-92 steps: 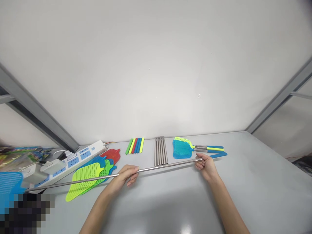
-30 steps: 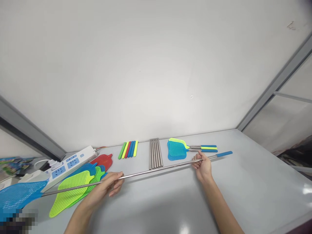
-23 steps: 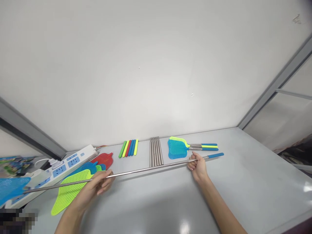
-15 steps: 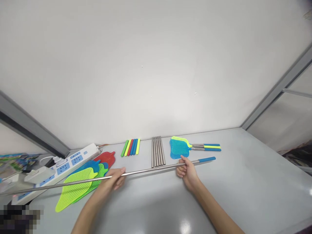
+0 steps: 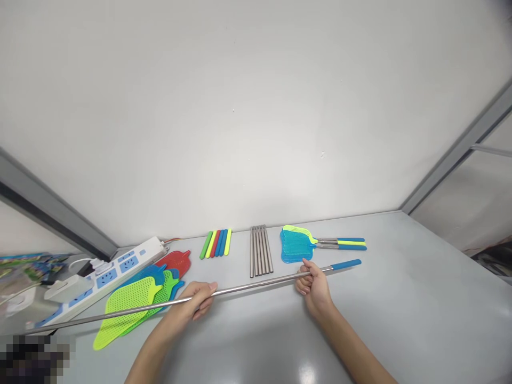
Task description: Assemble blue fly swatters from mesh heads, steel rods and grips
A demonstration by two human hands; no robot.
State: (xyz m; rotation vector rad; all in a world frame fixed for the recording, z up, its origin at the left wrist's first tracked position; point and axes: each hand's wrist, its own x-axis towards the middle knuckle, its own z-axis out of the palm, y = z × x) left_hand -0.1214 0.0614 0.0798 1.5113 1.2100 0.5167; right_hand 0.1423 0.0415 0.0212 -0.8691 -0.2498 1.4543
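A long, thin telescopic metal rod (image 5: 256, 286) with a blue handle (image 5: 346, 264) slants across the table, its far left end passing over the power strip. My left hand (image 5: 198, 298) is closed around its middle. Just left of the blue handle, my right hand (image 5: 314, 282) grips the same rod between thumb and curled fingers. Below the rod's left part lie loose fly swatter heads, a yellow one (image 5: 128, 304) on top and a red one (image 5: 180, 261) at the back. Beyond my right hand rest several assembled fly swatters (image 5: 298, 248) with blue and yellow handles.
Several short metal rods (image 5: 262, 253) lie side by side behind the long rod. A row of coloured handles (image 5: 216, 244) lies left of them. The white power strip (image 5: 134, 260) with plugs borders the table's left side. A white wall (image 5: 248, 133) rises behind.
Both hands and the long rod have shifted slightly right. The left hand has also come a little lower. Both hands keep hold of the rod.
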